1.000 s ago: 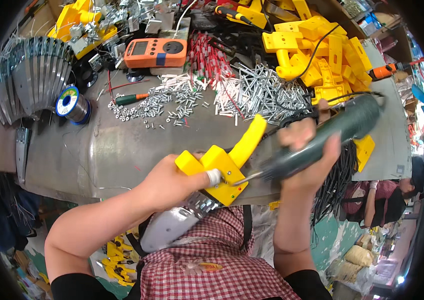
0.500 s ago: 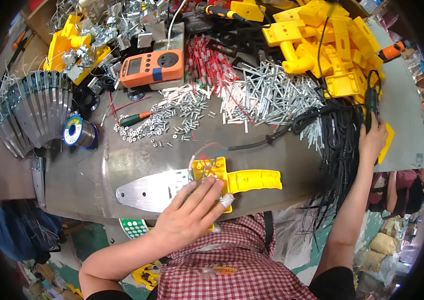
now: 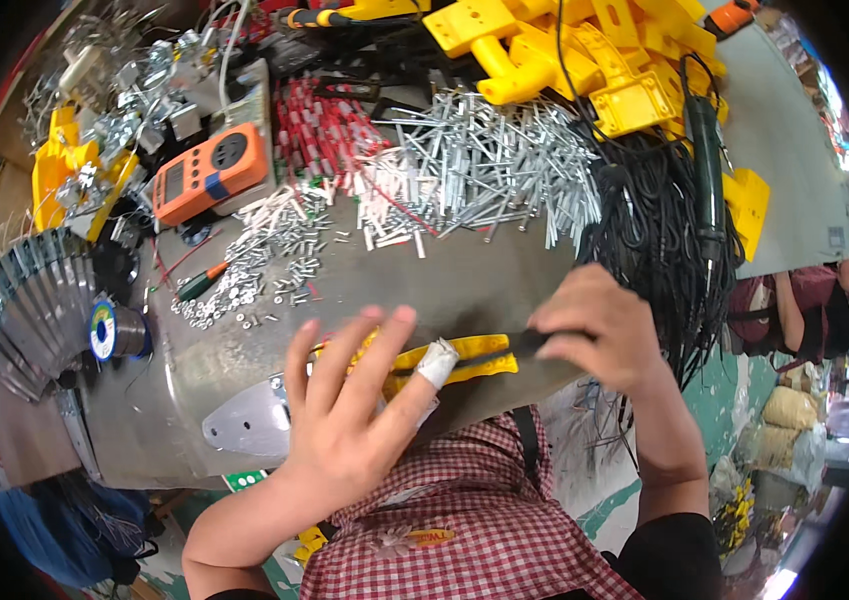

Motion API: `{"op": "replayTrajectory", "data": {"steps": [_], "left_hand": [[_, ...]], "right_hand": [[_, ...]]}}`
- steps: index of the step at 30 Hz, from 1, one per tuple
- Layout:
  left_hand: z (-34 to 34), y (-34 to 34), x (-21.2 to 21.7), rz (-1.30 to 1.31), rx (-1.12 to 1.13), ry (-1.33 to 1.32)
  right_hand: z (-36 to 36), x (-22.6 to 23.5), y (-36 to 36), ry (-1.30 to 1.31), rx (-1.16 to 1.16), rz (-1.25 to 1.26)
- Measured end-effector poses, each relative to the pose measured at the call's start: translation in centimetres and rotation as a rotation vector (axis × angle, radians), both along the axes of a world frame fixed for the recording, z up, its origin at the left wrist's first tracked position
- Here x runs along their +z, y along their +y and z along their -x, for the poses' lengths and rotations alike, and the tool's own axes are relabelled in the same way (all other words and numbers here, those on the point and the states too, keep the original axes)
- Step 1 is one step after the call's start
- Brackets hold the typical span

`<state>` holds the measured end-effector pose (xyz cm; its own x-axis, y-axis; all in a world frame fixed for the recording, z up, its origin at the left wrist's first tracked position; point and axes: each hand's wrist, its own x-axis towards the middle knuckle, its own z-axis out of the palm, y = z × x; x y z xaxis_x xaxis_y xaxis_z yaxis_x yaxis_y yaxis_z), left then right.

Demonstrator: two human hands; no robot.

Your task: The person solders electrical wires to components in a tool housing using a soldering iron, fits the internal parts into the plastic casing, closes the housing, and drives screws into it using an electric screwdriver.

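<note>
A yellow plastic part (image 3: 474,357) lies flat on the grey metal tabletop (image 3: 464,285), partly over a silver metal plate (image 3: 244,425). My left hand (image 3: 354,405) presses down on the part with fingers spread, and its thumb is wrapped in white tape. My right hand (image 3: 599,330) pinches a short black piece (image 3: 529,344) at the part's right end. A green electric screwdriver (image 3: 706,160) lies apart on a heap of black cables (image 3: 644,230).
A pile of silver pins (image 3: 489,170), small screws (image 3: 264,265), red-and-white pieces (image 3: 319,130), an orange meter (image 3: 212,172), a solder spool (image 3: 109,330) and fanned metal strips (image 3: 29,305) cover the table. Yellow housings (image 3: 584,55) are stacked at the back. Another person's sleeve (image 3: 794,300) shows at right.
The yellow part went from held up to lying on the table under my left hand. My right hand left the screwdriver on the cables and came back to the part with a black piece.
</note>
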<state>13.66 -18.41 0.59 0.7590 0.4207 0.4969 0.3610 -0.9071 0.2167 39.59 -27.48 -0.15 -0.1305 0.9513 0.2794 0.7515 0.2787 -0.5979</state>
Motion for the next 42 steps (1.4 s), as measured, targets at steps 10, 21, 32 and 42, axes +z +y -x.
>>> {"op": "replayTrajectory", "data": {"steps": [10,21,32,42], "left_hand": [[0.6,0.5,-2.4,0.364,-0.249,-0.012],[-0.6,1.2,-1.4,0.312,-0.138,0.271],[-1.0,-0.1,-0.8,0.080,-0.280,0.523],[-0.8,-0.8,-1.3,0.057,-0.168,0.610]], "right_hand": [[1.6,-2.2,-0.9,-0.181,-0.041,-0.057],[1.6,-2.8,1.9,-0.281,0.037,0.015],[1.8,-3.2,1.3,-0.114,0.014,0.157],[7.6,-2.3,4.7,0.548,0.038,0.359]]}}
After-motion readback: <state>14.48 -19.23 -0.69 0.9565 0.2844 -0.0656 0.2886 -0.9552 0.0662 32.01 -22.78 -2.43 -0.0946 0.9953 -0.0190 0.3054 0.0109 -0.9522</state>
